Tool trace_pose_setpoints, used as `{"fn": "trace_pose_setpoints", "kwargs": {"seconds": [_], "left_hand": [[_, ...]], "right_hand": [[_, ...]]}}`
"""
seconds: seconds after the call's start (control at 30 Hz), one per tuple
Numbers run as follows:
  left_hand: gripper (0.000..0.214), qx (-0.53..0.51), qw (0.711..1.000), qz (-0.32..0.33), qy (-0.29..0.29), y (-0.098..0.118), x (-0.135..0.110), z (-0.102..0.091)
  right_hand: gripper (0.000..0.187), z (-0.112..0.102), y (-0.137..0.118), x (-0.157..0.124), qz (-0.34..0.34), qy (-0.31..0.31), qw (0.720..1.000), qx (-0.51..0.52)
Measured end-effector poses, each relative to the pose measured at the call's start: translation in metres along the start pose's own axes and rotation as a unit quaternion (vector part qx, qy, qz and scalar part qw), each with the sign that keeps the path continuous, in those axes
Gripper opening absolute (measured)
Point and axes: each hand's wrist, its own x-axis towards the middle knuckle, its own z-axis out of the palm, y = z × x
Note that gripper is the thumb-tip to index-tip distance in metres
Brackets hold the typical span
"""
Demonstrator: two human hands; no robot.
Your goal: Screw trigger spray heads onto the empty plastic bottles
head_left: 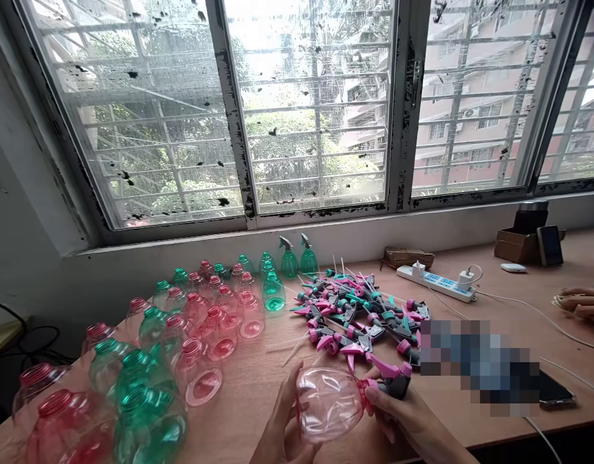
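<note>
A clear pink spray bottle (328, 403) lies on its side in the air between my hands, its base toward the left. My left hand (284, 419) is wrapped around the base end. At the neck, the fingers of my right hand (393, 409) close on the pink collar of the spray head (391, 374), which has a pink trigger and a dark grey body. The head sits on the bottle's neck; how tightly, I cannot tell. Just beyond lies a pile of loose pink, teal and grey spray heads (355, 306) with thin tubes.
Several open pink and green bottles (195, 361) stand at the left. Two green bottles with spray heads (289, 261) are by the wall. Behind the pile are a power strip (436, 282) and a wrapped brown block (407, 258). A phone (555, 390) and another person's hand (584, 303) are at right.
</note>
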Motion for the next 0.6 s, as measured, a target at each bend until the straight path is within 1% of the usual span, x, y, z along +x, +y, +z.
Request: {"fn": "trace_pose_setpoints", "kwargs": {"seconds": [0.03,0.13,0.17,0.23,0.33,0.4,0.43,0.47,0.53,0.6], "left_hand": [[0.080,-0.003,1.000,-0.011,0.000,-0.0008,-0.0006,0.0002],[0.100,-0.027,0.999,-0.024,-0.019,-0.0034,-0.0003,-0.0028],[0.104,-0.032,0.999,-0.021,-0.026,-0.0041,0.0005,-0.0043],[0.103,-0.028,0.999,-0.007,-0.032,-0.0055,0.0022,-0.0066],[0.093,-0.009,1.000,0.012,-0.022,-0.0077,0.0029,-0.0059],[0.084,-0.018,1.000,0.008,-0.011,-0.0089,0.0022,-0.0035],[0.082,-0.028,1.000,0.001,-0.011,-0.0092,0.0018,-0.0025],[0.085,-0.037,0.999,-0.004,-0.015,-0.0092,0.0016,-0.0020],[0.099,-0.035,0.999,0.002,-0.026,-0.0078,0.0019,-0.0028],[0.105,-0.019,0.999,0.017,-0.034,-0.0057,0.0028,-0.0056]], "right_hand": [[0.038,-0.0006,0.0008,0.0000,0.000,0.000,1.000,-0.001],[0.040,-0.0022,0.0039,-0.0006,-0.001,-0.009,1.000,-0.012],[0.040,-0.0023,0.0046,-0.0009,-0.001,-0.011,1.000,-0.014],[0.039,-0.0017,0.0049,-0.0013,-0.002,-0.007,1.000,-0.007],[0.040,0.0003,0.0028,-0.0009,-0.001,0.012,1.000,0.011],[0.040,0.0012,0.0014,-0.0004,0.003,0.018,1.000,0.009],[0.040,0.0012,0.0011,-0.0002,0.002,0.019,1.000,0.007],[0.039,0.0010,0.0012,0.0000,-0.001,0.016,1.000,0.003],[0.041,0.0000,0.0023,0.0000,-0.001,0.003,1.000,-0.005],[0.044,-0.0011,0.0037,-0.0001,0.010,-0.007,1.000,-0.017]]}}
